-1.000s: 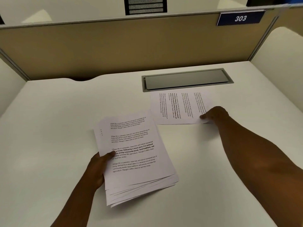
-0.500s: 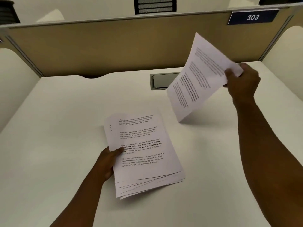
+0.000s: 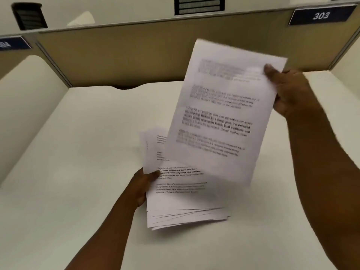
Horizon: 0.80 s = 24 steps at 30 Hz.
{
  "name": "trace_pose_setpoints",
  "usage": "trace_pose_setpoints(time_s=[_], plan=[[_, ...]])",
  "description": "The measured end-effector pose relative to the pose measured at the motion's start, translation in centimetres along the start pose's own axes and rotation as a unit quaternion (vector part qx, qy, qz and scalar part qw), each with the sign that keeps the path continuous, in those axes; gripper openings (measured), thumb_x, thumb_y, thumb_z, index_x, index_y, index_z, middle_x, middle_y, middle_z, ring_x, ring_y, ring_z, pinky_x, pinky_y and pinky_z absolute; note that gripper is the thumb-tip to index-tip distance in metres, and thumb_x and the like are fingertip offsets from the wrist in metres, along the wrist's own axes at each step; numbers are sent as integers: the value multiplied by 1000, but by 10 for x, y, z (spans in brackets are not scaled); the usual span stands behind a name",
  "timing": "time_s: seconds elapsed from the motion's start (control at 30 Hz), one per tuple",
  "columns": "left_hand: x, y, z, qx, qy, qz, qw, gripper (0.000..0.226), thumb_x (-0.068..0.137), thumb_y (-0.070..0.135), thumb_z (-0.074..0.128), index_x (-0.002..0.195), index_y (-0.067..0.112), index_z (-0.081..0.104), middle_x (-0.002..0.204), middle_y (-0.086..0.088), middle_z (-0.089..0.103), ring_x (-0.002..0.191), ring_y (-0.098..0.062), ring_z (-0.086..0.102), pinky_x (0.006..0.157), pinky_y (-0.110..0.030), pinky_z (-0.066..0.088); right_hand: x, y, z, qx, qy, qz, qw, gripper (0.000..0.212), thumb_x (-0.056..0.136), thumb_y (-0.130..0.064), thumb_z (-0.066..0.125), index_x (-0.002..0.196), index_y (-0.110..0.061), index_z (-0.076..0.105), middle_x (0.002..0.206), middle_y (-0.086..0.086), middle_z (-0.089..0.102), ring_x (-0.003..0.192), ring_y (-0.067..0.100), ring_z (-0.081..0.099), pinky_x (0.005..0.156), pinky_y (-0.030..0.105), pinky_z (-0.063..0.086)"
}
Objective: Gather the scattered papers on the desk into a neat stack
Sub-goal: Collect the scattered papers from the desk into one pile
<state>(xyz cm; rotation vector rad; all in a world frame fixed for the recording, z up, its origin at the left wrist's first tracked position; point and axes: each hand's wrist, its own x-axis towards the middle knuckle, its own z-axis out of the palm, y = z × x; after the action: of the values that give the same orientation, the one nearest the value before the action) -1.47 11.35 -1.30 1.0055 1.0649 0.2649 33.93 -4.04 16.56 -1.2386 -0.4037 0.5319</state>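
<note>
A single printed sheet is held above the white desk, pinched at its upper right corner by the right hand — the thumb lies on the printed face, the fingers curled behind. The sheet is tilted and blurred, and its lower edge overlaps the view of the stack below; whether paper touches paper there cannot be told. The stack is gripped at its left edge by the left hand, thumb on the top page, the lower pages fanned unevenly toward the near right corner. A beige partition stands behind the desk — a blue plate marked 303 is fixed at its top right.
</note>
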Motion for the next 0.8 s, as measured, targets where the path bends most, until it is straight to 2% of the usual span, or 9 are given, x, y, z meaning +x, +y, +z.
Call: trace_pose_setpoints(time_s=[0.13,0.27,0.33,0.4,0.5,0.57,0.63,0.7,0.8], plan=[[-6,-2,0,26,-37,-4,999,38,90,10,66,128,12,60,116,-17,71,103,-38,69,89,-58,54,-10,56,20,-27,-39,93,995,9,87,-15,65,91,-6,64,75,2,76,66,16,71,66,34,60],[-15,-5,3,50,-41,1,998,33,90,17,65,123,12,65,112,-17,73,101,-36,71,90,-55,55,-25,122,30,-103,-52,181,977,10,86,-16,69,83,-6,65,83,12,72,76,26,67,81,47,55],[-17,-6,7,36,-11,1,999,32,94,30,61,122,14,65,109,-14,74,99,-34,71,89,-54,55,-35,154,31,-150,-42,211,965,15,86,-17,71,75,-9,64,80,11,68,78,26,64,77,43,55],[-18,-4,11,-1,30,-28,999,33,97,47,52,113,22,66,104,-10,75,98,-33,71,86,-52,57,-43,180,31,-215,-21,209,954,32,82,-26,75,63,-12,54,70,6,61,68,21,59,62,30,50],[-18,-2,14,-16,13,-27,999,34,94,52,53,114,27,64,107,-8,75,100,-32,71,83,-51,58,-51,204,32,-353,13,167,920,44,81,-38,72,62,-16,39,64,4,44,63,19,42,57,29,31],[-18,-7,14,4,-5,6,1000,37,91,39,64,124,22,61,115,-8,73,102,-30,71,88,-53,56,-58,208,34,-402,38,138,904,33,85,-37,68,70,-14,50,71,2,52,69,21,47,61,30,34],[-17,-11,15,27,-2,28,999,40,88,23,71,125,17,60,115,-9,73,100,-29,72,89,-52,56,-66,206,39,-393,59,130,908,27,88,-37,66,93,-10,62,86,0,59,82,19,54,73,27,39],[-15,-14,17,43,8,36,998,38,87,16,72,123,16,60,115,-11,73,99,-30,72,88,-54,56,-74,206,41,-386,73,108,913,34,89,-37,65,106,-7,61,93,3,62,86,19,55,77,25,38],[-12,-16,19,30,9,25,999,35,89,13,69,123,16,59,116,-13,72,100,-32,71,89,-57,55,-84,209,40,-421,55,51,904,41,89,-32,66,117,-5,56,109,10,62,97,22,57,84,27,40]])
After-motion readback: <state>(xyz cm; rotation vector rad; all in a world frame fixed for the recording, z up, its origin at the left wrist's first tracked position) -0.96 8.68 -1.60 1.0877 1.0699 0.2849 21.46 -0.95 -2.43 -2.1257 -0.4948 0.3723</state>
